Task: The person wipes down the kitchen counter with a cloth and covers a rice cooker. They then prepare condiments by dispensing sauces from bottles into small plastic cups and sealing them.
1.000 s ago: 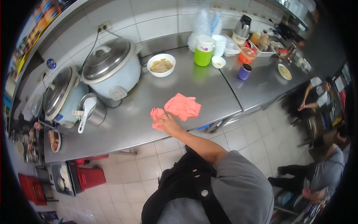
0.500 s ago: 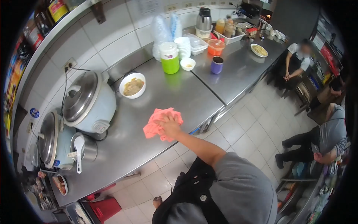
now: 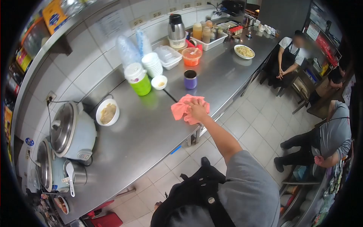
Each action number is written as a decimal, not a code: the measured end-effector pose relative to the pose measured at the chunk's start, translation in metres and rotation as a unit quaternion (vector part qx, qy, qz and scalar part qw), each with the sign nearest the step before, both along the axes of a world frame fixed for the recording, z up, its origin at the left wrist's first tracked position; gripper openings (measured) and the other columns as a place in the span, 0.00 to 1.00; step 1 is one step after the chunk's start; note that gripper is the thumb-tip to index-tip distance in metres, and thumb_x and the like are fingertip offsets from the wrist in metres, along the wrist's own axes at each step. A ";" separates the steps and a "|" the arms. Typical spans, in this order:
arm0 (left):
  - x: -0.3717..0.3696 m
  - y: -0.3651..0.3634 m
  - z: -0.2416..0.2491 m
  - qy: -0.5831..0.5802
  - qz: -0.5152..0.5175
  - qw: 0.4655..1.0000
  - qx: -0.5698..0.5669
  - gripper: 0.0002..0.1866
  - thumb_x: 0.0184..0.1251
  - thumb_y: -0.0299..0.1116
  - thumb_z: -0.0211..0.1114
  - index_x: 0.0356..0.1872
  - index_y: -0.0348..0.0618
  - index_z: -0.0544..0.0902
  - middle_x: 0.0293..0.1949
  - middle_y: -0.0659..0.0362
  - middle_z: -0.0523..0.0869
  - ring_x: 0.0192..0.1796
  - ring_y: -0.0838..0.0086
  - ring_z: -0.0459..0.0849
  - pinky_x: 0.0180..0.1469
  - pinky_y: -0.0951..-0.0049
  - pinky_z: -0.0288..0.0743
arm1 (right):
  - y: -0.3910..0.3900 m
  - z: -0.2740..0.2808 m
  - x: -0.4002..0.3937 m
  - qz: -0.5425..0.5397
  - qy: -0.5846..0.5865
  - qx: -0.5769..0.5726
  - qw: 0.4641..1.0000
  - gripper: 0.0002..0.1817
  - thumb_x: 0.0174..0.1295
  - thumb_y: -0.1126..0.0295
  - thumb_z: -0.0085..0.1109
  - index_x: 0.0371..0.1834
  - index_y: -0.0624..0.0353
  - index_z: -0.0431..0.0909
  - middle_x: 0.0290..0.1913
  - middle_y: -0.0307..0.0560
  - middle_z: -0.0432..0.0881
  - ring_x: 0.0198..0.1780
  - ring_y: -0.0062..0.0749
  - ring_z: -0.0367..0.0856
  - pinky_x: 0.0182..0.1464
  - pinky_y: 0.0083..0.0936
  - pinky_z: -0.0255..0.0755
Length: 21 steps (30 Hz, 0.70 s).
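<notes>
My right hand [image 3: 197, 110] holds a pink cloth [image 3: 180, 110] down on the steel counter [image 3: 140, 132], near its front edge and over the seam between two sections. Its fingers lie across the bunched fabric. Just beyond the cloth stands a purple tumbler [image 3: 190, 80], not touched by the hand. A small white bowl [image 3: 159, 82] and a green jug with a white lid [image 3: 138, 80] are to the left of the tumbler. My left hand [image 3: 157, 206] hangs low beside the black apron; only a small part shows, and its fingers are hidden.
A white bowl of food [image 3: 107, 112] and a large rice cooker [image 3: 73, 130] stand left. Stacked bowls [image 3: 152, 65], an orange tub [image 3: 191, 56], a thermos [image 3: 176, 30] and a noodle plate [image 3: 244, 52] are farther along. Two people [image 3: 289, 60] [image 3: 332, 132] are at right.
My right hand has slid the pink cloth rightward along the counter, from bare steel near the front edge to beside the purple tumbler. The view has shifted too.
</notes>
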State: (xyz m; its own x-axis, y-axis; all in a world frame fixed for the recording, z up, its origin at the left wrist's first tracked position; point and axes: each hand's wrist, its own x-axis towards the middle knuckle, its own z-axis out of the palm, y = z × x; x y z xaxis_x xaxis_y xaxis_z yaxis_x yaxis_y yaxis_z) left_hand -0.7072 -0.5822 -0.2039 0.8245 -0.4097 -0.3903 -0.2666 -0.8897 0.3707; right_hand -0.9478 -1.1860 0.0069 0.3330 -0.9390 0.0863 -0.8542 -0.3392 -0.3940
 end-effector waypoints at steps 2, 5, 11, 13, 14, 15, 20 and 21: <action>-0.023 -0.034 -0.001 0.011 -0.035 0.999 -0.015 0.17 0.60 0.40 0.63 0.25 0.33 0.81 0.27 0.36 0.83 0.34 0.38 0.83 0.37 0.46 0.75 | -0.013 0.017 -0.015 0.035 -0.105 -0.090 0.990 0.26 0.62 0.65 0.59 0.66 0.44 0.73 0.70 0.51 0.68 0.72 0.53 0.63 0.68 0.61 0.57; -0.057 -0.091 0.004 0.021 -0.104 0.993 -0.052 0.17 0.62 0.41 0.64 0.26 0.34 0.82 0.27 0.36 0.84 0.34 0.38 0.84 0.37 0.47 0.75 | -0.027 0.035 -0.037 0.012 -0.291 -0.108 0.950 0.20 0.66 0.68 0.54 0.61 0.56 0.74 0.59 0.53 0.78 0.62 0.50 0.74 0.63 0.49 0.68; -0.106 -0.226 0.073 0.081 -0.220 0.966 -0.113 0.15 0.66 0.41 0.65 0.30 0.36 0.82 0.28 0.38 0.84 0.35 0.40 0.84 0.36 0.51 0.76 | -0.081 0.082 -0.121 -0.160 -0.649 0.171 0.724 0.15 0.74 0.64 0.48 0.50 0.62 0.78 0.43 0.49 0.86 0.44 0.37 0.85 0.50 0.31 0.79; -0.134 -0.286 0.129 0.102 -0.219 0.957 -0.159 0.14 0.68 0.40 0.64 0.32 0.37 0.82 0.28 0.40 0.84 0.35 0.41 0.84 0.35 0.53 0.76 | -0.104 0.115 -0.143 -0.131 -0.729 0.291 0.606 0.15 0.74 0.62 0.47 0.48 0.63 0.78 0.41 0.47 0.85 0.42 0.32 0.85 0.47 0.30 0.79; -0.142 -0.308 0.153 0.119 -0.221 0.946 -0.204 0.13 0.69 0.40 0.64 0.33 0.38 0.82 0.28 0.41 0.84 0.34 0.42 0.84 0.34 0.56 0.76 | -0.106 0.136 -0.146 -0.098 -0.703 0.261 0.655 0.15 0.73 0.63 0.48 0.45 0.64 0.78 0.38 0.46 0.85 0.36 0.31 0.84 0.41 0.28 0.79; -0.147 -0.327 0.170 0.120 -0.216 0.946 -0.208 0.13 0.69 0.40 0.64 0.33 0.38 0.82 0.28 0.41 0.84 0.34 0.42 0.84 0.34 0.56 0.76 | -0.113 0.148 -0.147 -0.064 -0.673 0.229 0.700 0.14 0.73 0.63 0.48 0.42 0.64 0.78 0.35 0.45 0.84 0.30 0.29 0.83 0.35 0.26 0.78; -0.149 -0.407 0.224 0.060 -0.237 0.907 -0.344 0.11 0.69 0.36 0.65 0.34 0.38 0.81 0.25 0.49 0.83 0.26 0.63 0.82 0.32 0.66 0.74 | -0.124 0.010 -0.127 0.044 0.038 -0.125 0.990 0.28 0.73 0.55 0.46 0.73 0.55 0.65 0.74 0.64 0.59 0.76 0.49 0.57 0.73 0.49 0.56; -0.145 -0.422 0.228 0.063 -0.248 0.896 -0.363 0.10 0.68 0.35 0.66 0.34 0.37 0.81 0.24 0.51 0.83 0.25 0.68 0.81 0.32 0.67 0.74 | -0.122 -0.009 -0.121 0.109 -0.015 -0.100 0.989 0.31 0.72 0.54 0.45 0.77 0.52 0.61 0.79 0.61 0.50 0.81 0.50 0.45 0.77 0.50 0.46</action>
